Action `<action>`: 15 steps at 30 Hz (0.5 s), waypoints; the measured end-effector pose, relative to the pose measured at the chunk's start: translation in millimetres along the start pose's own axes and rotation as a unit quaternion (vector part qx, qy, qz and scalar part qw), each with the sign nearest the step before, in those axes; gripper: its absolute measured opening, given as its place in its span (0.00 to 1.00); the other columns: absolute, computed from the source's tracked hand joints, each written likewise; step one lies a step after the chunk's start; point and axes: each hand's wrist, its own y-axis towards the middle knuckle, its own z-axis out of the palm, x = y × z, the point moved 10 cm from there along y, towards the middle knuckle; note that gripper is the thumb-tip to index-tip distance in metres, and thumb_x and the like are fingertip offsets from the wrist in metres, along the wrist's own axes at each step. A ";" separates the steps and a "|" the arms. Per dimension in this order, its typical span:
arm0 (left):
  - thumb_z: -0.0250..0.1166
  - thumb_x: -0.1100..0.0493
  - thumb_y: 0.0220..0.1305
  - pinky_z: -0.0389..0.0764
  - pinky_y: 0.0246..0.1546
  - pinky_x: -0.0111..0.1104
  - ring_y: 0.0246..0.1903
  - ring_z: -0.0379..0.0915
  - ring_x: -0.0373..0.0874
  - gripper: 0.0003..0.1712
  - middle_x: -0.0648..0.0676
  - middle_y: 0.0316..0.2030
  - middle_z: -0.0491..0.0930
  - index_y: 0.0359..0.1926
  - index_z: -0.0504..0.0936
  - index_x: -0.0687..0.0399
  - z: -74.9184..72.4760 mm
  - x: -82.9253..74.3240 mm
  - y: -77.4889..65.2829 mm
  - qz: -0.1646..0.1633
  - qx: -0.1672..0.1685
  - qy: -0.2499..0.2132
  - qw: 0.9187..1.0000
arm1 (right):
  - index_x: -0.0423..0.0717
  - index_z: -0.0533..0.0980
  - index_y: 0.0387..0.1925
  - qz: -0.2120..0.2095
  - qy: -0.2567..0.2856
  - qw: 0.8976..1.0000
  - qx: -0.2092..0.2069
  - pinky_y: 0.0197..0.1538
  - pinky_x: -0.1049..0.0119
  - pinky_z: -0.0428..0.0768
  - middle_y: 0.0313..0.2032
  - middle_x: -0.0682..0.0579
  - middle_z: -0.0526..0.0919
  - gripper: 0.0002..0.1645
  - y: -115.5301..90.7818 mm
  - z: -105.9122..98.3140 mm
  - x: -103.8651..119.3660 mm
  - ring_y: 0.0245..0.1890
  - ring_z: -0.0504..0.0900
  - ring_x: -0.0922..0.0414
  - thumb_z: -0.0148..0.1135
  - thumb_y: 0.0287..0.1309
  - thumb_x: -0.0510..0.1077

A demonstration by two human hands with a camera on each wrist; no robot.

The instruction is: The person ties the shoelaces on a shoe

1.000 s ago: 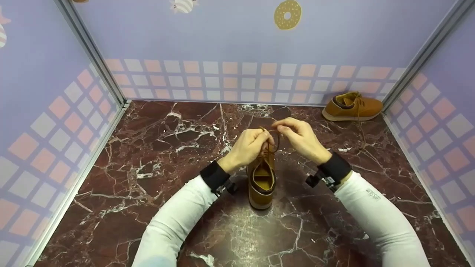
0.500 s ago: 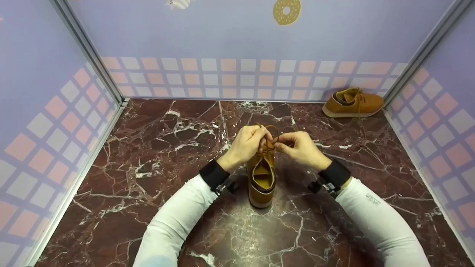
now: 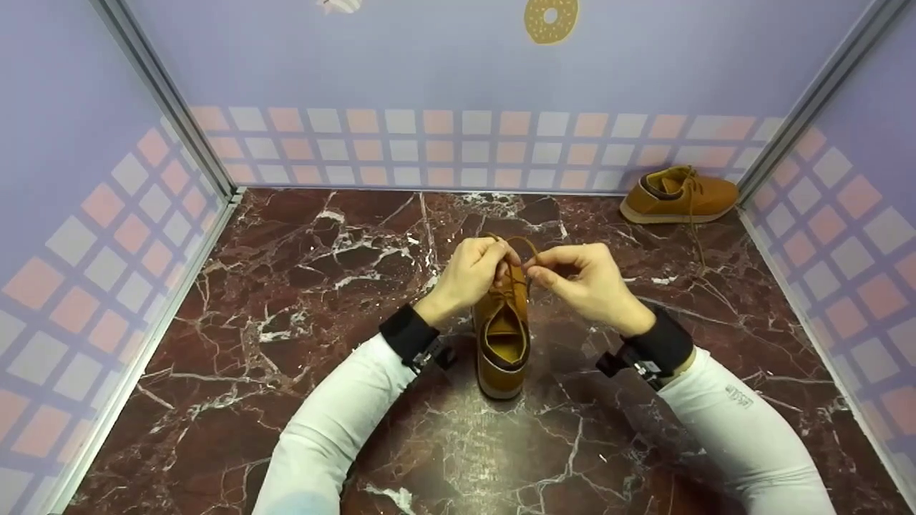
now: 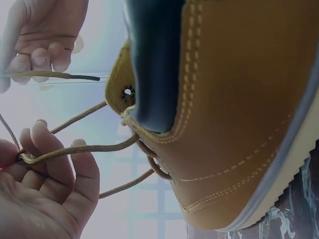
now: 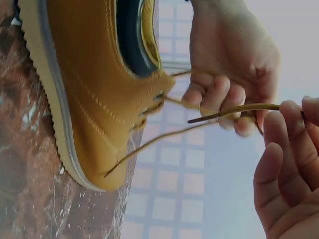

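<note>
A tan lace-up shoe [image 3: 501, 379] stands upright on the floor between my forearms, toe pointing away. Just above its lacing, my left hand [image 3: 465, 279] pinches the shoelace [image 4: 82, 148] between thumb and forefinger. On the shoe's right side, my right hand [image 3: 594, 282] pinches the other lace end between thumb and fingers. The dark lace tip [image 5: 199, 120] sticks out past those right fingers, pointing toward the shoe. An arc of lace rises between both hands in the head view. My left hand covers part of the toe and lacing there.
A second tan shoe [image 3: 680, 197] lies by the back right corner, its lace [image 3: 695, 247] trailing onto the dark red marbled floor [image 3: 322, 257]. Purple panels with pink and white squares [image 3: 476, 150] close off the back and both sides.
My right hand came down close to the left hand, then rose slightly, still pinching the lace. The lace arc changed shape. My left hand and the shoe stayed nearly in place.
</note>
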 end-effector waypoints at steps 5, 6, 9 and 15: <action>0.49 0.58 0.86 0.71 0.22 0.25 0.20 0.71 0.34 0.26 0.41 0.20 0.77 0.41 0.92 0.64 0.1 -0.3 -1.6 -0.001 0.002 0.006 1.000 | 0.31 0.91 0.41 -0.007 0.011 1.000 0.006 0.34 0.77 0.88 0.35 0.33 0.94 0.03 0.1 12.8 -2.4 0.31 0.90 0.72 0.74 0.68 0.29; 0.49 0.58 0.86 0.71 0.21 0.25 0.20 0.71 0.34 0.26 0.41 0.20 0.77 0.40 0.92 0.63 0.0 -0.2 -1.9 0.000 0.002 0.007 1.000 | 0.31 0.91 0.41 -0.013 0.002 1.000 0.001 0.33 0.79 0.86 0.35 0.34 0.95 0.03 0.0 13.7 -2.6 0.30 0.89 0.72 0.75 0.67 0.29; 0.49 0.59 0.85 0.70 0.21 0.25 0.19 0.70 0.33 0.25 0.41 0.20 0.77 0.40 0.92 0.63 -1.0 -1.0 -3.0 0.004 0.001 0.009 1.000 | 0.33 0.92 0.41 -0.042 -0.024 0.999 -0.014 0.32 0.80 0.84 0.35 0.37 0.95 0.04 -0.1 14.5 -0.9 0.29 0.88 0.70 0.77 0.65 0.28; 0.50 0.61 0.85 0.69 0.21 0.25 0.20 0.69 0.33 0.25 0.42 0.20 0.77 0.40 0.92 0.64 -5.2 -3.1 -5.0 0.011 -0.005 0.007 1.000 | 0.37 0.93 0.42 -0.111 -0.109 0.987 -0.039 0.27 0.79 0.77 0.30 0.44 0.94 0.07 0.8 13.1 5.7 0.24 0.80 0.68 0.80 0.61 0.29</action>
